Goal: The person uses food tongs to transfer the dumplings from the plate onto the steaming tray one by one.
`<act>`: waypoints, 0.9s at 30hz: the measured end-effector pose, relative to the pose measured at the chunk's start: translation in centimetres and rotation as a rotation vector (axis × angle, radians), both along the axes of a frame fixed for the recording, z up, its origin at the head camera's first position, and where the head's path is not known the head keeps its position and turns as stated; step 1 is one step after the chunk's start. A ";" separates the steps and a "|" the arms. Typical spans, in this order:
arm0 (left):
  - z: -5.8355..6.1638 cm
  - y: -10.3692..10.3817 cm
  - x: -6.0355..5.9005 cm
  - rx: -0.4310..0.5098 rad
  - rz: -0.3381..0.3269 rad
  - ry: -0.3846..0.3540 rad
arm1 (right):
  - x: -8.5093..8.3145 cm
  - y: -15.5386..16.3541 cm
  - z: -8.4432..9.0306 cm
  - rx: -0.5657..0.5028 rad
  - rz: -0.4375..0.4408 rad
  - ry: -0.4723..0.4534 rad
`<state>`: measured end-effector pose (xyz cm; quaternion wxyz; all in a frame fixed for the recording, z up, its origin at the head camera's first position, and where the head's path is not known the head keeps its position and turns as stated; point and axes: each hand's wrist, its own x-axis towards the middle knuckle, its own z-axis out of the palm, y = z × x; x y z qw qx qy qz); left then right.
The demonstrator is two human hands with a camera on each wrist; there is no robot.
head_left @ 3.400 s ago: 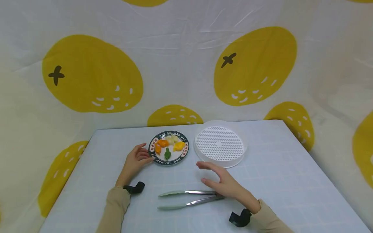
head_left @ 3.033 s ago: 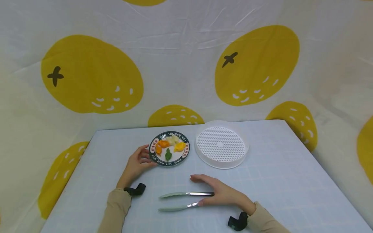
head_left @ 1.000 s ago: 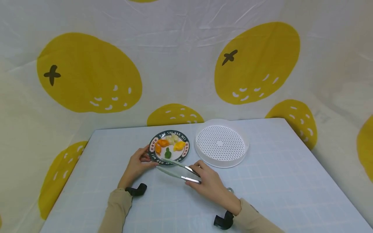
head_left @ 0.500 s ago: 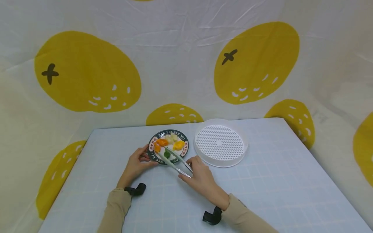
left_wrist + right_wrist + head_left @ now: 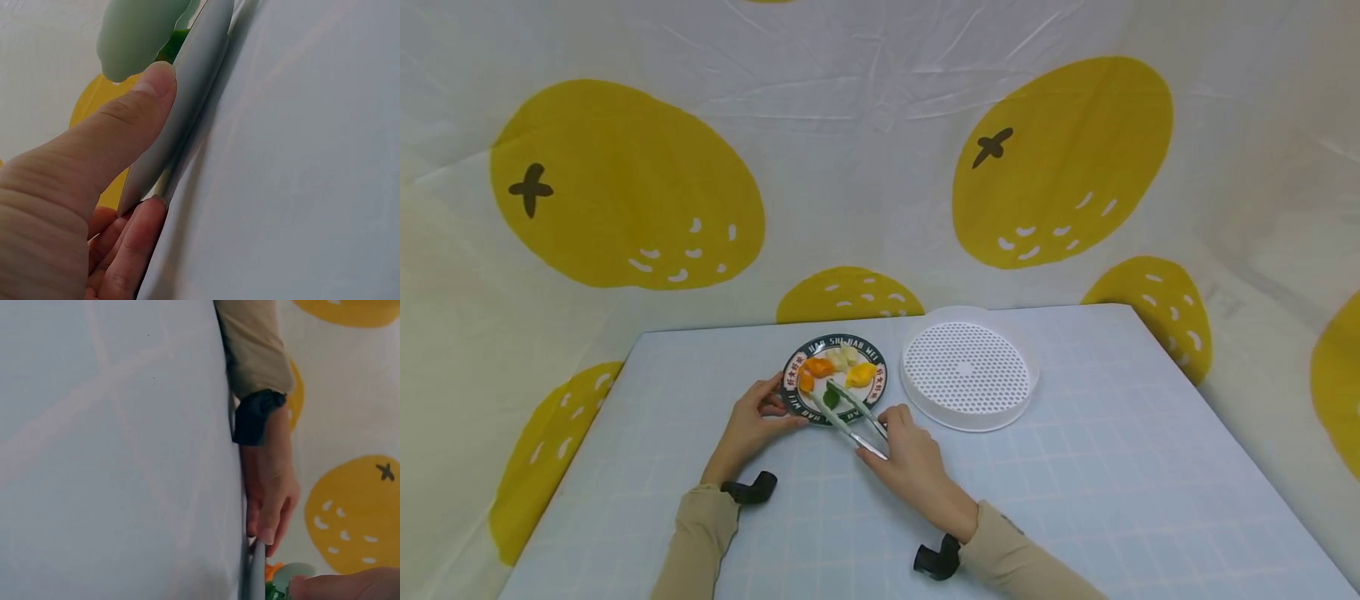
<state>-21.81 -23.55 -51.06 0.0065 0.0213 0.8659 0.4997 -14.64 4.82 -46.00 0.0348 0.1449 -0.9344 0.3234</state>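
The right hand point(image 5: 910, 462) gripped the tongs point(image 5: 850, 412), whose tips straddled the green dumpling point(image 5: 831, 397) on the plate point(image 5: 795, 372). The left hand point(image 5: 752, 425) pinched the plate's near rim, just beside those tips.

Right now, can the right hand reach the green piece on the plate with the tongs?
Probably yes. The right hand holds the tongs, whose tips lie at the green piece on the plate. Nothing stands between, and the left hand holds the plate's rim.
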 end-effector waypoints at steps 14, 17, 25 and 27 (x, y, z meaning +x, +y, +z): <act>-0.2 0.0 0.0 -0.004 -0.002 0.020 | -0.7 0.0 0.4 0.125 0.003 0.083; -0.1 0.1 0.0 0.004 -0.003 0.021 | -1.0 0.1 0.6 0.143 0.016 0.070; 0.0 0.2 0.0 0.019 -0.006 0.036 | -1.3 0.4 0.8 0.167 0.039 0.129; 0.0 0.1 0.0 0.017 -0.007 0.039 | -1.3 0.4 0.9 0.167 0.037 0.154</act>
